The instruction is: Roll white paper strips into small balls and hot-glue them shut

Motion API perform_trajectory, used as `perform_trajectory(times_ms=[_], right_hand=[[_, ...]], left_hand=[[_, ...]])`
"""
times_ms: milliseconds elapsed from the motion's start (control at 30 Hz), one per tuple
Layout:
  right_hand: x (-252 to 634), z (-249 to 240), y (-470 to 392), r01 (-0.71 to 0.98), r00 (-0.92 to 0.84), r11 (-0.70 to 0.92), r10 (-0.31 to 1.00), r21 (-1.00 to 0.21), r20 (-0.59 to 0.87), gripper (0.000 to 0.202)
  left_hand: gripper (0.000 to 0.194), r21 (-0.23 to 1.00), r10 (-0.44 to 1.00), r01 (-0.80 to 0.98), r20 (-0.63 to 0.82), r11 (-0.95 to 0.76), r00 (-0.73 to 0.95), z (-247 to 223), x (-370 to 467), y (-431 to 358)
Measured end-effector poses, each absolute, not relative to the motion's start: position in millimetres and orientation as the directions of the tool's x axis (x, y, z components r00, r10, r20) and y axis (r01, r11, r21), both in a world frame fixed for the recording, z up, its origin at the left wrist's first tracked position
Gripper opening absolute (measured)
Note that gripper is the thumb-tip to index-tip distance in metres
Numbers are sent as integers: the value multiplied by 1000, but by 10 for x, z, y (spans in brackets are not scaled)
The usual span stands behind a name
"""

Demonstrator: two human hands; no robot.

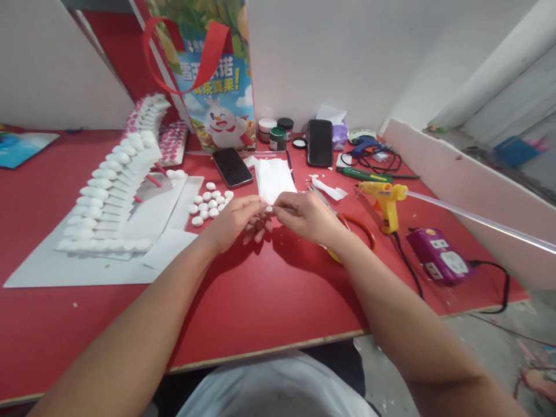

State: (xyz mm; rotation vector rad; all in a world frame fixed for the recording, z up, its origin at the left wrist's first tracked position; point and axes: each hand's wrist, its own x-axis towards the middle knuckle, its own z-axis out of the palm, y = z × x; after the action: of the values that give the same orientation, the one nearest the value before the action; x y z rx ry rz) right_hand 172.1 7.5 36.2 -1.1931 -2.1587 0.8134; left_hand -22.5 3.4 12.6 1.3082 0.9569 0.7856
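Over the middle of the red table, my left hand (238, 220) and my right hand (306, 214) meet with their fingertips pinched around a small white piece (270, 208). Its kind is too small to make out. Several white rounded pieces (212, 204) lie just left of my left hand. Behind my fingers rests a stack of white paper (274, 178). Scissors with orange handles (362, 226) lie partly hidden beneath my right wrist. Farther left stands a curved white model (108, 185) edged with rows of the rounded pieces, on a white sheet (39, 263).
A yellow glue gun (384, 202) with a long clear stick lies right, near a purple power box (438, 255). Two phones (232, 167), paint jars (278, 138), a green-handled tool (365, 174) and a colourful bag (217, 87) stand or lie at the back. The table's front edge (269, 352) is close.
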Motion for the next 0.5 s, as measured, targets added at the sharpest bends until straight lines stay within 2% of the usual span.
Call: perform_trajectory(times_ms=[133,300,500], right_hand=[[1729,364,62,603,-496,464,855,-649,150,17],[1728,335,73,603,-493,462,857,-650,151,15],[1711,305,92,571,-491,430,861,-699,129,16]], left_hand=[[25,979,884,203,-72,-27,462,142,-276,14],[30,927,873,331,-10,-174,487,131,-316,-3],[27,758,839,477,165,-444,518,125,-310,8]])
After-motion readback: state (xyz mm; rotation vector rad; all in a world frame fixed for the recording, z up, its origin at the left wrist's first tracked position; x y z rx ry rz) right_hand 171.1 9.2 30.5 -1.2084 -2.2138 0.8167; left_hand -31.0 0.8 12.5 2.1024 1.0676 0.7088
